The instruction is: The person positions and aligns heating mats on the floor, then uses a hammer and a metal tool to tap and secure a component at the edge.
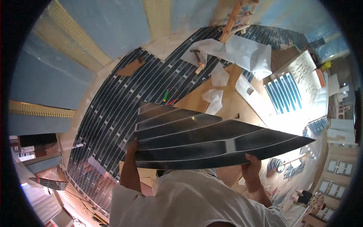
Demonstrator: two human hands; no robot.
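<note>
A large dark panel (177, 130) with pale stripes, tapering to a point at the right, is held up in front of me. My left hand (132, 146) grips its left edge, fingers mostly hidden behind it. At the lower right edge my right hand (251, 165) holds it, thumb on the front face and the other fingers out of sight. Beyond the panel's top edge lie a green-handled tool (166, 95) and a red-handled tool (172, 101). Similar dark striped sheeting (109, 104) covers the floor beneath.
A hammer (199, 68) with a pale handle lies near white foam sheets (247, 53) and brown cardboard (196, 94). A wooden ladder-like frame (230, 22) stands at the far side. Striped pieces (283, 92) sit in bright light at right. Another person (314, 202) is at lower right.
</note>
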